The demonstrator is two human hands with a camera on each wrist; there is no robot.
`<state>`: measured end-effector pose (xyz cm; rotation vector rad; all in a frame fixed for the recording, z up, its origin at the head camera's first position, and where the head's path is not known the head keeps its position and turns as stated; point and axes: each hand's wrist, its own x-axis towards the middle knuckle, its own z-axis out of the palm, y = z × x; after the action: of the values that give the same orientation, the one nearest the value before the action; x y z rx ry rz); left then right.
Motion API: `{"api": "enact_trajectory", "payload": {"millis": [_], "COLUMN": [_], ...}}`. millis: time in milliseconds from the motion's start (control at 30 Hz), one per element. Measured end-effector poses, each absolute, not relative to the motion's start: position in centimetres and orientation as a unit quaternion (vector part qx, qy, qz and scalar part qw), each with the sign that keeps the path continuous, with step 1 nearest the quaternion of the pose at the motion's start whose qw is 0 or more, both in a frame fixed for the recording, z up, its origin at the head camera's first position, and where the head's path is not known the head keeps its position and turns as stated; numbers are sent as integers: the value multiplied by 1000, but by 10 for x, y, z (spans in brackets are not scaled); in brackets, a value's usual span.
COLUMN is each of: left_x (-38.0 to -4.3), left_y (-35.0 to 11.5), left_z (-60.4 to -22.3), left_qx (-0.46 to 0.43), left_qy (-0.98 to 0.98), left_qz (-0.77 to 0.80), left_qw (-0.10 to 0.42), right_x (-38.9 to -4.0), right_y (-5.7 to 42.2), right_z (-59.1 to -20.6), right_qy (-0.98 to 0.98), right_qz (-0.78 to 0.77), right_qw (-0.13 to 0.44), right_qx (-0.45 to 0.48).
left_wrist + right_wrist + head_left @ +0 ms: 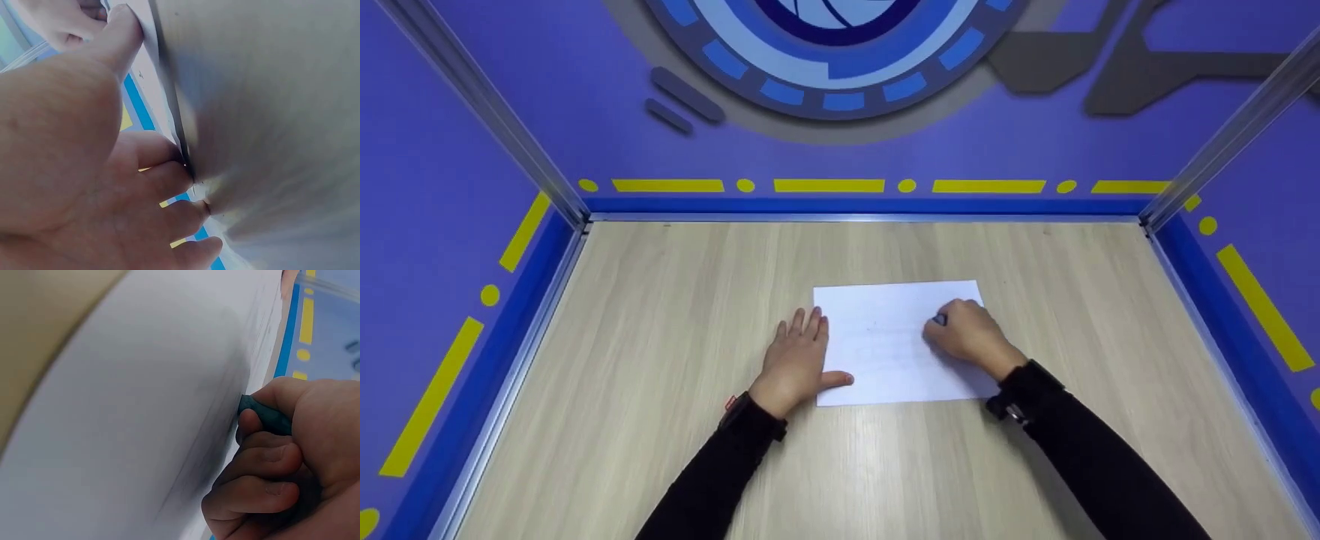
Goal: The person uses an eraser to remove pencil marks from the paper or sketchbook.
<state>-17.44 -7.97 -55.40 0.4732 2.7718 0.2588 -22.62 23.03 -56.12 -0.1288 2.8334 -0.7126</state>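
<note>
A white sheet of paper [885,360] lies on the table, with faint grey marks on it. My left hand [795,364] rests flat at its left edge, fingers spread and straight, the thumb [121,34] over the paper. Over the right part of the sheet, my right hand [969,330] pinches a small dark teal block [264,415] that looks like an eraser. One end of the block meets the paper, and the other fingers [253,495] curl in below it. Most of the block is hidden inside the hand.
The light wood table [660,315] stretches around the sheet. Purple-blue panels with yellow dashes, such as the back wall [825,161], enclose it at the back and both sides, with metal rails [862,217] along their base.
</note>
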Motion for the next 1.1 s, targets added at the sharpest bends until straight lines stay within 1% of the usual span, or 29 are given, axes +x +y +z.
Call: {"api": "enact_trajectory", "payload": {"millis": [167,300,533,700,900,1000,1100], "left_x": [-174,-173,-174,-175,-175,-175,-175], "left_y": [-80,-81,-80,-79,-78,-78,-78], "left_z": [-555,-555,-554,-553,-553,-553,-553], "left_qx": [168,170,171,171,169,167,167], "left_qy": [970,969,968,968,969,970,969], "left_qz": [94,97,99,95,88,91,94], "left_qw": [150,149,152,160,156,154,155], "right_x": [-224,-221,-219,-220,-220,-221,-223], "right_y": [262,279,285,287,272,254,230], "right_z": [-559,-558,-554,-550,-547,-543,-541], "right_qy": [963,963,966,957,938,933,933], "right_qz": [-237,-235,-216,-239,-285,-294,-292], "right_qw": [130,130,138,163,198,209,207], "right_qx": [-10,4,3,8,1,-11,-33]}}
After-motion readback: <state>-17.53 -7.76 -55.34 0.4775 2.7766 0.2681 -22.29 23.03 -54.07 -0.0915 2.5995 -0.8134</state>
